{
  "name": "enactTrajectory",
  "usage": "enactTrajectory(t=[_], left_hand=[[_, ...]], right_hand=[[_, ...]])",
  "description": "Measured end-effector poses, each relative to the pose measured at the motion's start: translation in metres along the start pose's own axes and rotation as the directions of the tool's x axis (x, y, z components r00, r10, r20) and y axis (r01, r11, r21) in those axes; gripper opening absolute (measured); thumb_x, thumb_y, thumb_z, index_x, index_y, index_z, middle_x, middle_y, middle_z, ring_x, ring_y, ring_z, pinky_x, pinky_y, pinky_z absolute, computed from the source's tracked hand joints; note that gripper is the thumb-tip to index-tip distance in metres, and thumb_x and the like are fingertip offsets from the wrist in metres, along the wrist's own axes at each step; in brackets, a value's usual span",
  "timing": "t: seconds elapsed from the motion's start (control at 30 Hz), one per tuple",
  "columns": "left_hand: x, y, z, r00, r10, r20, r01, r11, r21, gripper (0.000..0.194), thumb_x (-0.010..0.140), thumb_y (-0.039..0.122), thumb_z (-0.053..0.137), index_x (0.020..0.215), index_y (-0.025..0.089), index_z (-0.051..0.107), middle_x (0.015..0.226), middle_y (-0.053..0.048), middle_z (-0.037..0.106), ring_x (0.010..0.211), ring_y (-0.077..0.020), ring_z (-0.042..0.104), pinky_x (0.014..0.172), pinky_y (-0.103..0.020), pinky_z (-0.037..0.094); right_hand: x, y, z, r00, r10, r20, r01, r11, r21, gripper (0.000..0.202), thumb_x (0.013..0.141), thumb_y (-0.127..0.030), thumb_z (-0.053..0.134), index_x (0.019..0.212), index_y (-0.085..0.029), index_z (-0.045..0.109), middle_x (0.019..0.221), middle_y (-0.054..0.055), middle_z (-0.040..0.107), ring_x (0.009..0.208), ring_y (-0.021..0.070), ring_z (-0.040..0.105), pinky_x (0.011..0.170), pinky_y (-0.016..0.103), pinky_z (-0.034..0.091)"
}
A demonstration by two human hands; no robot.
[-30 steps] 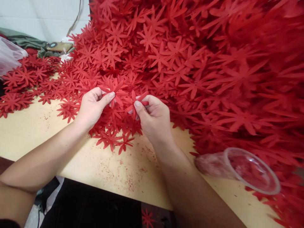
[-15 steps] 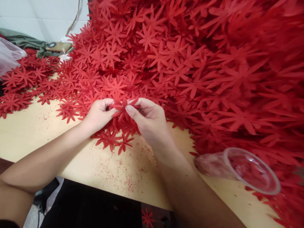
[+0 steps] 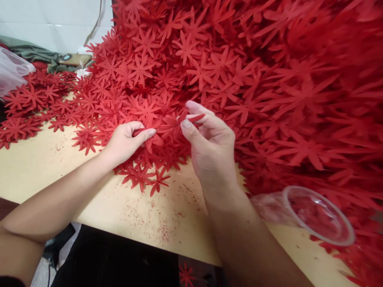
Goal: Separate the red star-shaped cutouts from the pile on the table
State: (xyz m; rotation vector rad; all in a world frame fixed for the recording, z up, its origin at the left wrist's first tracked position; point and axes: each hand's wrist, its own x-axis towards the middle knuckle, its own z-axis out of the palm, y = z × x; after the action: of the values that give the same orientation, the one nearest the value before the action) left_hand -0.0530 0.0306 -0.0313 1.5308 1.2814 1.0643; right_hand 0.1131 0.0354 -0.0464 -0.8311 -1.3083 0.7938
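Red flower-shaped pieces with long narrow petals lie in a large heap (image 3: 185, 48) behind both hands. My left hand (image 3: 127, 139) pinches a red flower piece (image 3: 154, 139) between thumb and fingers, at the front of the heap. To its right, my right hand (image 3: 209, 139) holds another red flower piece (image 3: 196, 118) between thumb and forefinger, slightly higher. The two hands are apart. Some of the held petals blend with the heap behind, so their outlines are hard to tell.
A clear plastic cup (image 3: 287, 207) lies on its side at the right of the pale table (image 3: 89, 199). Red crumbs are scattered in front. A phone-like object (image 3: 74, 59) and a white plastic bag (image 3: 13, 71) are at the back left.
My right hand has moved right and slightly up, away from my left hand, with a red flower piece between its fingers. My left hand has stayed nearly in place.
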Motion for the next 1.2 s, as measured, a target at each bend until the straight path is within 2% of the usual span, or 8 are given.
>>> enactTrajectory(t=[0.2,0.43,0.6,0.73,0.87,0.97,1.07,1.2], left_hand=[[-0.001,-0.002,0.001,0.999,-0.044,-0.001,0.044,0.998,-0.045,0.045,0.071,0.049,0.067,0.054,0.018,0.041,0.047,0.006,0.039,0.044,-0.005,0.033,0.043,-0.021,0.026],[0.0,0.0,0.002,1.0,0.008,0.006,-0.008,0.998,-0.067,0.053,0.07,0.065,0.059,0.055,0.018,0.042,0.05,0.005,0.041,0.045,-0.0048,0.034,0.044,-0.022,0.027],[-0.003,0.003,0.003,0.993,0.085,0.078,-0.081,0.995,-0.056,0.057,0.07,0.072,0.053,0.054,0.018,0.04,0.051,0.005,0.036,0.047,-0.0051,0.031,0.045,-0.022,0.029],[-0.004,0.004,0.0,0.996,0.055,0.067,-0.054,0.998,-0.013,0.05,0.073,0.062,0.058,0.056,0.019,0.04,0.049,0.007,0.034,0.044,-0.0048,0.029,0.044,-0.021,0.029],[-0.001,-0.003,-0.001,0.994,0.084,0.072,-0.081,0.996,-0.037,0.039,0.073,0.053,0.064,0.068,0.017,0.05,0.059,0.004,0.051,0.051,-0.0061,0.043,0.051,-0.02,0.037],[0.003,-0.011,-0.001,0.993,0.12,-0.013,-0.12,0.992,-0.04,0.033,0.072,0.047,0.067,0.075,0.016,0.053,0.07,0.001,0.059,0.062,-0.0085,0.052,0.059,-0.021,0.042],[0.006,-0.014,-0.002,0.99,0.129,-0.053,-0.132,0.99,-0.048,0.026,0.073,0.04,0.067,0.076,0.016,0.055,0.071,0.001,0.061,0.063,-0.0089,0.053,0.062,-0.022,0.043],[0.004,-0.012,-0.003,0.997,0.075,0.028,-0.075,0.997,0.006,0.022,0.076,0.037,0.064,0.075,0.015,0.058,0.066,0.001,0.061,0.058,-0.0094,0.052,0.061,-0.023,0.043]], right_hand=[[-0.005,-0.016,0.005,0.954,0.127,0.271,-0.156,0.984,0.088,0.019,0.072,-0.041,0.071,0.078,-0.024,0.066,0.117,0.004,0.065,0.115,0.0197,0.059,0.101,0.044,0.047],[-0.008,-0.017,0.011,0.931,0.183,0.315,-0.227,0.968,0.107,0.022,0.069,-0.04,0.074,0.073,-0.021,0.065,0.099,0.004,0.069,0.095,0.0158,0.066,0.086,0.034,0.055],[-0.007,-0.012,0.011,0.964,0.223,0.148,-0.228,0.974,0.018,0.023,0.071,-0.04,0.071,0.069,-0.021,0.06,0.067,-0.003,0.061,0.06,0.0081,0.056,0.057,0.024,0.05],[0.0,-0.002,0.003,0.986,0.167,-0.004,-0.167,0.986,0.008,0.022,0.076,-0.04,0.066,0.069,-0.022,0.056,0.061,-0.004,0.052,0.053,0.0068,0.047,0.052,0.023,0.043],[0.006,0.01,-0.005,0.98,0.173,-0.094,-0.168,0.984,0.063,0.017,0.077,-0.036,0.065,0.072,-0.023,0.056,0.064,-0.004,0.052,0.055,0.0073,0.05,0.056,0.025,0.046],[0.007,0.012,-0.007,0.974,0.19,-0.125,-0.176,0.978,0.112,0.014,0.076,-0.033,0.067,0.075,-0.024,0.057,0.069,-0.004,0.057,0.06,0.0083,0.055,0.06,0.026,0.05],[0.005,0.004,-0.006,0.98,0.198,-0.013,-0.194,0.969,0.153,0.014,0.076,-0.036,0.067,0.079,-0.025,0.058,0.087,-0.001,0.066,0.077,0.0123,0.064,0.07,0.03,0.055],[-0.002,-0.011,0.003,0.96,0.163,0.227,-0.2,0.969,0.146,0.018,0.071,-0.038,0.071,0.079,-0.024,0.064,0.112,0.003,0.065,0.104,0.0166,0.063,0.089,0.036,0.053]])
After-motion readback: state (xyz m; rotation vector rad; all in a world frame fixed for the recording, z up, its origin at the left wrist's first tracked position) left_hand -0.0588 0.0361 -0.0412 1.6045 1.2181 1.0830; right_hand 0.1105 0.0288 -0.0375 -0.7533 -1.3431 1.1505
